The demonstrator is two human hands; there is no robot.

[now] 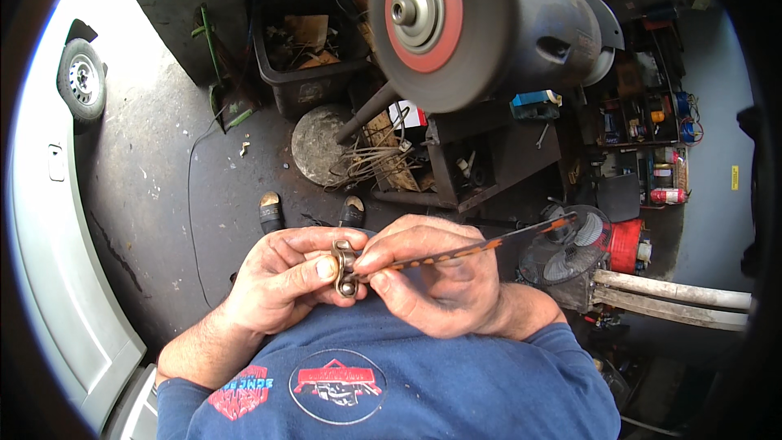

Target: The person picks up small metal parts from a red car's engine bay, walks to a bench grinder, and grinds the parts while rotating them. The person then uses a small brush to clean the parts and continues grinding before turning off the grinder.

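Observation:
Close in front of my chest, my left hand (285,277) grips a small brass-coloured metal fitting (344,265) between thumb and fingers. The fitting has a curved outer strip and a rounded knob at its lower end. My right hand (436,273) pinches a long, thin, dark strip with orange patches (497,244); its exact kind I cannot make out. One end of the strip meets the fitting, where my fingertips partly hide the contact. Its other end slants up and away to the right.
Ahead stands a pedestal grinder (546,24) with a large round wheel (440,24) on a round base (322,147). A black bin of scraps (309,81) lies behind. To the right are a fan (566,244) and cluttered shelves (643,122); a white vehicle (57,261) is at left.

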